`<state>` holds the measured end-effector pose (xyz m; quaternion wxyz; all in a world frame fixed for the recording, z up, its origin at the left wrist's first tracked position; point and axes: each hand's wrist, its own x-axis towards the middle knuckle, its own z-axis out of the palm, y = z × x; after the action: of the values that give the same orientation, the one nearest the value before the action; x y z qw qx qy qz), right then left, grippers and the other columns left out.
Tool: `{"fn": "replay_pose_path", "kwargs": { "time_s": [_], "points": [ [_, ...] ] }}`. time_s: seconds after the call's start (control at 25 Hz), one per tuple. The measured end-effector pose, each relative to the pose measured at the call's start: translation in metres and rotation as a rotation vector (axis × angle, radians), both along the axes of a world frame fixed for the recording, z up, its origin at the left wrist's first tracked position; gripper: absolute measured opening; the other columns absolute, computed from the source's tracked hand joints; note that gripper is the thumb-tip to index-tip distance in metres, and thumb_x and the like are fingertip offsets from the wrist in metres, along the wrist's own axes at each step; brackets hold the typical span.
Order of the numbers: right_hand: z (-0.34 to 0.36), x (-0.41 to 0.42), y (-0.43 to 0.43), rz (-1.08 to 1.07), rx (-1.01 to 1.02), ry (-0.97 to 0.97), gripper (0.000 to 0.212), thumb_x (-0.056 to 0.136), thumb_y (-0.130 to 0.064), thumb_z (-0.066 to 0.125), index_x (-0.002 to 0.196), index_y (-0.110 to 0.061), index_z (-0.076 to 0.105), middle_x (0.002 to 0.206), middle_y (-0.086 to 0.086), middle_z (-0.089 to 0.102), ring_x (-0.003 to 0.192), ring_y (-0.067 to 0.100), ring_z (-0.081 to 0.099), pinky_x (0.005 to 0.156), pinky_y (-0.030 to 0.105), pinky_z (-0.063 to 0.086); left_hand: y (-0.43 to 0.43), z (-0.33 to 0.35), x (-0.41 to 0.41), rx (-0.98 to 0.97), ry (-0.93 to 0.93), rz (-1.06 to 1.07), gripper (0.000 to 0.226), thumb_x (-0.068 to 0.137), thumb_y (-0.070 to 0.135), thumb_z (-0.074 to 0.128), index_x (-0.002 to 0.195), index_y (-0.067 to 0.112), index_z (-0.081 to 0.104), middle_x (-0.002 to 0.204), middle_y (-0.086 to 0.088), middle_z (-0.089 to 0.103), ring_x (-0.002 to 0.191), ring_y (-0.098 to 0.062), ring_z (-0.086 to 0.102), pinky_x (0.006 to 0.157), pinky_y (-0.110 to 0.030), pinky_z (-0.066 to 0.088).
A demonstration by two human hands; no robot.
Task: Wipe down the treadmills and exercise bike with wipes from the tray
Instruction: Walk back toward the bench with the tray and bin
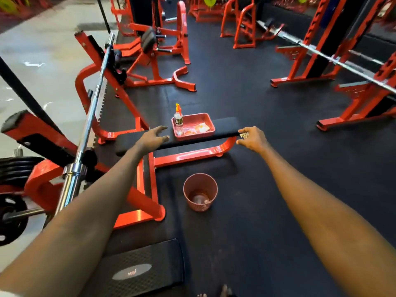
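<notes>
Gym floor: black padded bench [225, 125] carrying a pink plastic tray [192, 115].
Left grip [153, 138] apart; right grip [254, 139], right of the tray, pinches a crumpled wipe [243, 135], which could slip.

Only thing I can actually read is the grey oval badge [131, 271] on the black pad [158, 251] down by the floor: looks like "usi" in reddish letters. The bottle [178, 120] in the tray [195, 118] has a label, but it's too small to make out.
</notes>
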<state>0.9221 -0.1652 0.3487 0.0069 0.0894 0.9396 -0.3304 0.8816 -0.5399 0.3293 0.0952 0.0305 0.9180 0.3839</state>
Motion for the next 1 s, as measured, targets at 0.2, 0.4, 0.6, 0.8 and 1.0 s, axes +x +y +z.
{"fn": "replay_pose_path", "kwargs": {
  "time_s": [0.2, 0.4, 0.6, 0.8, 1.0],
  "points": [
    [-0.098, -0.113, 0.023, 0.102, -0.024, -0.153, 0.048, 0.079, -0.009, 0.081, 0.125, -0.003, 0.067, 0.120, 0.011, 0.071, 0.100, 0.021, 0.068, 0.092, 0.029, 0.051, 0.033, -0.081, -0.072, 0.010, -0.111, 0.072, 0.052, 0.095, 0.026, 0.068, 0.145, 0.021, 0.053, 0.138, 0.000, 0.060, 0.125, -0.013, 0.055, 0.105, -0.022, 0.038],
    [-0.194, -0.168, 0.020, 0.154, -0.073, -0.356, 0.049, 0.083, -0.005, 0.078, 0.130, 0.000, 0.063, 0.126, 0.018, 0.067, 0.102, 0.023, 0.066, 0.068, 0.008, 0.043, 0.043, -0.191, -0.104, 0.032, -0.283, 0.164, 0.057, 0.090, 0.038, 0.068, 0.143, 0.024, 0.054, 0.138, -0.007, 0.061, 0.129, -0.024, 0.056, 0.110, -0.032, 0.041],
    [-0.329, -0.202, -0.001, 0.191, -0.042, -0.511, 0.044, 0.082, -0.012, 0.079, 0.124, -0.007, 0.069, 0.121, 0.013, 0.070, 0.108, 0.024, 0.067, 0.075, 0.013, 0.037, 0.067, -0.292, -0.125, 0.043, -0.446, 0.250, 0.049, 0.097, 0.019, 0.064, 0.145, 0.019, 0.052, 0.134, 0.003, 0.055, 0.122, -0.007, 0.050, 0.093, -0.008, 0.034],
    [-0.486, -0.250, -0.017, 0.215, -0.014, -0.622, 0.043, 0.083, -0.012, 0.078, 0.125, -0.010, 0.069, 0.128, 0.010, 0.067, 0.113, 0.024, 0.065, 0.091, 0.026, 0.046, 0.082, -0.450, -0.173, 0.049, -0.542, 0.197, 0.051, 0.099, 0.021, 0.062, 0.148, 0.021, 0.050, 0.146, -0.005, 0.054, 0.132, -0.020, 0.051, 0.095, -0.013, 0.032],
    [-0.622, -0.284, -0.026, 0.153, -0.030, -0.669, 0.041, 0.083, -0.016, 0.077, 0.123, -0.013, 0.069, 0.128, 0.008, 0.066, 0.115, 0.023, 0.063, 0.094, 0.029, 0.048, 0.077, -0.571, -0.208, 0.052, -0.588, 0.179, 0.052, 0.098, 0.025, 0.063, 0.148, 0.023, 0.049, 0.148, -0.003, 0.053, 0.138, -0.020, 0.047, 0.114, -0.031, 0.035]
  ]
}}
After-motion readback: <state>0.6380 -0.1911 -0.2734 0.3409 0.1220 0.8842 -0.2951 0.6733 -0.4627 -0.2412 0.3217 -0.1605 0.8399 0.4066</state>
